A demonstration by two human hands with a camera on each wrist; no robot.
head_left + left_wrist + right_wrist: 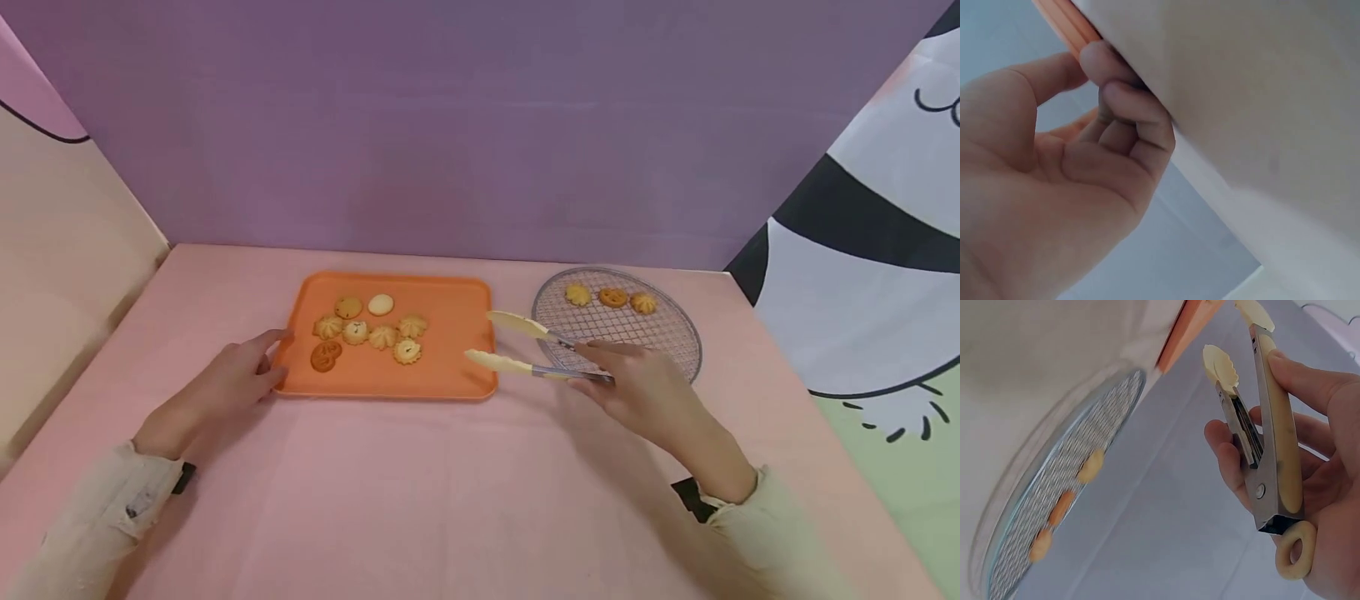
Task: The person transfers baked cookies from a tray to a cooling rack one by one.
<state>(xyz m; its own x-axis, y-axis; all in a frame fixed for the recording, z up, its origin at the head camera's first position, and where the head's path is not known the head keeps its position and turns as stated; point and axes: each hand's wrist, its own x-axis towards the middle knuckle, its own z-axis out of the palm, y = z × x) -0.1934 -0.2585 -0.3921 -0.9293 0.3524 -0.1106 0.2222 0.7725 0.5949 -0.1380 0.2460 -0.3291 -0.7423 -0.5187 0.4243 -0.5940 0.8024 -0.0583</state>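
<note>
My left hand pinches the left edge of an orange tray between thumb and fingers; the left wrist view shows the tray's edge at the fingertips. Several cookies of different shapes lie on the tray's left and middle, among them a brown pretzel-shaped cookie and a pale round cookie. In my right hand is a pair of tongs with cream tips, held spread with nothing between them. In the head view the tips overlap the tray's right edge.
Right of the tray lies a round wire rack. Along its back sit a yellow cookie, a pretzel-shaped cookie and a ridged cookie. A purple wall rises behind the pink table.
</note>
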